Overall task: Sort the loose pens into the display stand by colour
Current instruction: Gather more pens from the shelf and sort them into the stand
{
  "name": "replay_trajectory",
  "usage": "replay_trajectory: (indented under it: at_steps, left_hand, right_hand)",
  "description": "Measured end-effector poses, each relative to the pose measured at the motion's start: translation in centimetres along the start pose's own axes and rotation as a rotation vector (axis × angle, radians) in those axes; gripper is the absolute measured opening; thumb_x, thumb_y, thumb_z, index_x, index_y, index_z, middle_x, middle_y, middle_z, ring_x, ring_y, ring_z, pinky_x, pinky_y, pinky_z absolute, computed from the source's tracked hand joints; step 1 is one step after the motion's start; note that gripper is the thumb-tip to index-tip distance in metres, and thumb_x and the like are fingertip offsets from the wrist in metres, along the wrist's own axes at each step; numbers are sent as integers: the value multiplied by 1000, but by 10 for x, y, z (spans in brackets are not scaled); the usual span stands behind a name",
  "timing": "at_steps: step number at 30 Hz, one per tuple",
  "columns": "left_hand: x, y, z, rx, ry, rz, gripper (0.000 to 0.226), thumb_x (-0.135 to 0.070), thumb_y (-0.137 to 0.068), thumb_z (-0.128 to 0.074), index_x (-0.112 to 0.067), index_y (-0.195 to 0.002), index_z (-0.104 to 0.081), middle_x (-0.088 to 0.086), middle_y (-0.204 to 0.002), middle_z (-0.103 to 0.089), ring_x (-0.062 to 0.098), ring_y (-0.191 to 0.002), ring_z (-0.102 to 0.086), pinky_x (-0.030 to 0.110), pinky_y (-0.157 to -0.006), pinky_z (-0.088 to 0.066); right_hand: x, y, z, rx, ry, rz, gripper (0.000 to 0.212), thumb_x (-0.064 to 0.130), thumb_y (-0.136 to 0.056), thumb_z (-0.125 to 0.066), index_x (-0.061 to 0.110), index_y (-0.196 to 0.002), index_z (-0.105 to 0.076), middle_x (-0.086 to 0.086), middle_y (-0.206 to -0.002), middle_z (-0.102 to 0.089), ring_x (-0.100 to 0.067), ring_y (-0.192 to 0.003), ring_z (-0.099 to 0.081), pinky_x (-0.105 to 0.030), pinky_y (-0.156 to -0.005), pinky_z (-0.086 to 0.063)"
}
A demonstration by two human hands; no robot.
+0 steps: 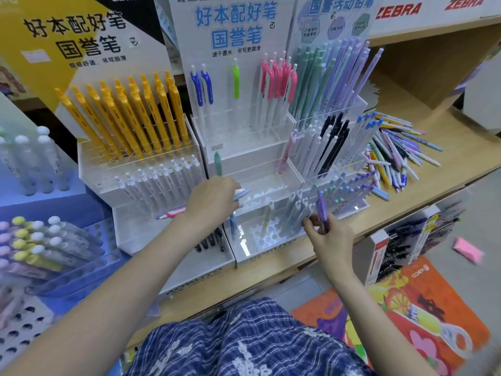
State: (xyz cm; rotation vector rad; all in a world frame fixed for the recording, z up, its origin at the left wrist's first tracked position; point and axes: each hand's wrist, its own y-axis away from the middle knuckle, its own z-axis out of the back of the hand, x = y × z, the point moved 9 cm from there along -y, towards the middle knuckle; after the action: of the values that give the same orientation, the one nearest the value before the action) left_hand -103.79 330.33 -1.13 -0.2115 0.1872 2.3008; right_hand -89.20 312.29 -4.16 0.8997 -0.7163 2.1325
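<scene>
Shelf (pixel 447 156) of pale wood, carrying tiered clear display stand (pixel 271 158) at centre, with loose pens (pixel 398 156) heaped at three o'clock from it, well apart from both hands. Likely light, stiff, smooth-barrelled; apt to roll and slip, so best taken mid-barrel between thumb and fingertips, then steered tip-down into a hole. Left hand (pixel 214 202), at nine o'clock of the lower tiers, palm down, fingers curled round pale blue pen (pixel 240 194) pointing toward three o'clock. Right hand (pixel 328 234), at five o'clock of the stand, pinching purple pen (pixel 322 213) near its lower end, barrel tilted toward eleven o'clock beside the front-row holes.
</scene>
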Motion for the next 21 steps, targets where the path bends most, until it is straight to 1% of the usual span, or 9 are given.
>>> replay_trajectory:
  at_steps: [6, 9, 12, 13, 14, 15, 17, 19, 21]
  left_hand:
    - [0, 4, 3, 3, 34, 16, 29, -22, -90, -57, -11, -116, -62, 10, -104, -67, 27, -92, -62, 28, -67, -45]
    - [-2, 5, 4, 12, 30, 14, 29, -22, -90, -57, -12, -117, -62, 10, -103, -67, 27, -91, -62, 27, -65, -43]
    - [0, 6, 4, 56, 87, 20, 31, -18, -89, -55, -15, -119, -61, 10, -104, -67, 25, -86, -62, 28, -63, -47]
    - [2, 6, 5, 62, 113, 28, 27, -16, -88, -54, -16, -113, -64, 9, -95, -68, 23, -76, -60, 27, -57, -43]
    - [4, 6, 6, 63, 124, 33, 13, -15, -88, -55, -17, -96, -66, 8, -78, -63, 18, -62, -53, 25, -50, -36]
    - [4, 6, 10, 44, 152, 34, 15, -16, -89, -56, -16, -74, -58, 4, -63, -53, 14, -52, -43, 24, -46, -27]
    - [-3, 3, 18, 22, 293, 16, 34, -20, -90, -57, -12, -59, -44, -4, -57, -45, 5, -45, -36, 24, -46, -26]
    - [-13, 2, 35, -33, 553, 7, 29, -25, -88, -62, -9, -65, -58, -2, -60, -57, 3, -44, -44, 23, -48, -34]
    - [-20, 3, 54, -74, 870, 14, 17, -27, -84, -67, -11, -83, -71, -1, -62, -63, 7, -43, -46, 20, -45, -38]
  right_hand:
    - [-18, 8, -24, 10, 73, -51, 17, 5, -81, -67, 6, -69, -55, -3, -53, -46, -20, -47, -38, -30, -50, -26]
    - [-20, 6, -28, 49, 103, -84, 20, 9, -83, -66, 11, -69, -52, -2, -54, -48, -20, -48, -40, -31, -47, -27]
    - [-18, 2, -11, 73, 145, -129, 25, 25, -82, -69, 9, -67, -56, -8, -59, -58, -22, -52, -46, -31, -49, -29]
    - [-11, 0, -2, 58, 119, -116, 27, 29, -82, -69, 11, -66, -56, -5, -59, -58, -17, -50, -46, -26, -48, -30]
    - [1, -3, 6, 57, 61, -94, 26, 31, -83, -68, 12, -68, -57, -2, -59, -60, -11, -49, -46, -21, -47, -31]
    - [15, -6, 10, 88, -21, -66, 22, 31, -85, -65, 14, -73, -60, 0, -60, -63, -9, -48, -48, -18, -47, -33]
    - [44, -12, 4, 236, -224, -33, 18, 27, -94, -52, 15, -85, -62, 0, -62, -64, -5, -43, -45, -13, -45, -31]
    - [65, -13, -7, 396, -435, -84, 26, 21, -100, -39, 13, -93, -63, -2, -64, -61, -3, -40, -39, -11, -43, -29]
    - [79, -14, -14, 513, -473, -117, 26, 16, -100, -40, 13, -93, -65, 0, -66, -57, -3, -42, -37, -13, -42, -29]
